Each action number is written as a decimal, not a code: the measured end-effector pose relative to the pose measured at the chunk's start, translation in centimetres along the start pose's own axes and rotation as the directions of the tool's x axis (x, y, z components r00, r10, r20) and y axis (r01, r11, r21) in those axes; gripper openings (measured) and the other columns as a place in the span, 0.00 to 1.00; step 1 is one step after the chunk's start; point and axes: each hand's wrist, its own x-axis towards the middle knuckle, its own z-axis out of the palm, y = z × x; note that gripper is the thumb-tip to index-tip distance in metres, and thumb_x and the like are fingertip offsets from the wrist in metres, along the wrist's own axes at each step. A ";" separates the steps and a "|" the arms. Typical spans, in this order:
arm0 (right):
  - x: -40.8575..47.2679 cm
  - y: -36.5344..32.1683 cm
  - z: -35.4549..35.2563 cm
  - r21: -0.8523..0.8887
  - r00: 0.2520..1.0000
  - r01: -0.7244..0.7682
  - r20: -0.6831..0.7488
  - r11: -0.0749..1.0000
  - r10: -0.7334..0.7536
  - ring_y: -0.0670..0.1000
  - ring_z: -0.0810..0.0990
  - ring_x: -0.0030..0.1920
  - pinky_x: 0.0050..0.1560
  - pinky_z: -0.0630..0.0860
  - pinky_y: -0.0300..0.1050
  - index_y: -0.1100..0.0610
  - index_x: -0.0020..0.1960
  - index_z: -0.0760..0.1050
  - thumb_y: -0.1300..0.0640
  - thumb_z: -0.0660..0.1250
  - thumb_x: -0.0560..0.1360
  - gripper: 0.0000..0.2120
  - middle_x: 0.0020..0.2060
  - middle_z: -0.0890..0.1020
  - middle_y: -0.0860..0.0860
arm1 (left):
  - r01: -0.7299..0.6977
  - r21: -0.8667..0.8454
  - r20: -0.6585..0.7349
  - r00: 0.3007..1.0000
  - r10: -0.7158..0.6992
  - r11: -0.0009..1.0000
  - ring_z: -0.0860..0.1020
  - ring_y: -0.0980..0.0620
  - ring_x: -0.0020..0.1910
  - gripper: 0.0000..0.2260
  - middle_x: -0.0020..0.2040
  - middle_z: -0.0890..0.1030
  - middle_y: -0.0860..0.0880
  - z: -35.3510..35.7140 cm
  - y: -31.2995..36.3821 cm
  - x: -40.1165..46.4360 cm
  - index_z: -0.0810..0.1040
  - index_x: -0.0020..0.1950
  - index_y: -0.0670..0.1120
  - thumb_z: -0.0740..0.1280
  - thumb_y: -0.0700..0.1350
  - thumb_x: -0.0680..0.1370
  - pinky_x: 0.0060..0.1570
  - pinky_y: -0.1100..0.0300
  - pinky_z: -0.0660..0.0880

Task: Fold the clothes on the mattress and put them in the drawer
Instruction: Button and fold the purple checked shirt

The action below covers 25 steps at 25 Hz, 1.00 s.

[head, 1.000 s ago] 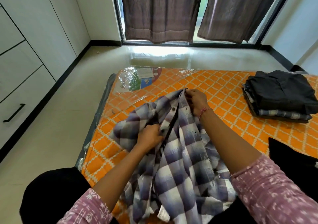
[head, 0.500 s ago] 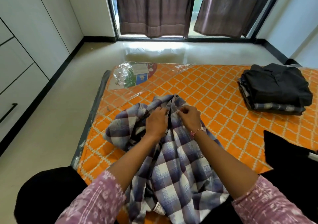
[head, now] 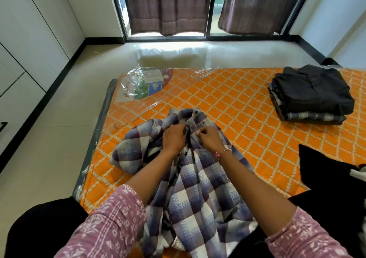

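Drawers [head: 11, 91] stand at the far left, fronts closed as far as visible; nothing is stored yet, by this view. The mattress [head: 247, 103] lies on the floor, right of the drawers; a plastic packet [head: 142, 85] rests on its far left corner.

The shirt [head: 190, 188], checked, lies crumpled on the near part of the mattress, collar away from the person; it is unfolded. The left hand [head: 173, 138] grips the front edge just below the collar, fingers curled into the cloth; the right hand [head: 210, 138] pinches the opposite edge just beside it, fingers narrow on the cloth; probable step: closing or aligning the front before folding.

A dark cloth [head: 326, 170] lies at the near right, apparently unfolded; a folded stack [head: 311, 95] sits at the far right of the mattress, well apart from the shirt.

Status: part of the folding is done; the shirt, probably the dark cloth, and all transfer to the drawers remain.
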 end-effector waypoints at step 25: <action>-4.8 -3.0 2.0 -0.016 0.917 -0.013 -0.398 1.000 0.005 0.55 0.73 0.42 0.40 0.64 0.47 0.62 0.46 0.73 0.57 0.57 0.81 0.10 0.43 0.76 0.56 | 0.253 -0.615 0.159 0.967 -0.197 0.747 0.75 0.56 0.34 0.03 0.39 0.80 0.47 -5.2 1.9 -2.2 0.82 0.40 0.41 0.69 0.36 0.74 0.32 0.68 0.70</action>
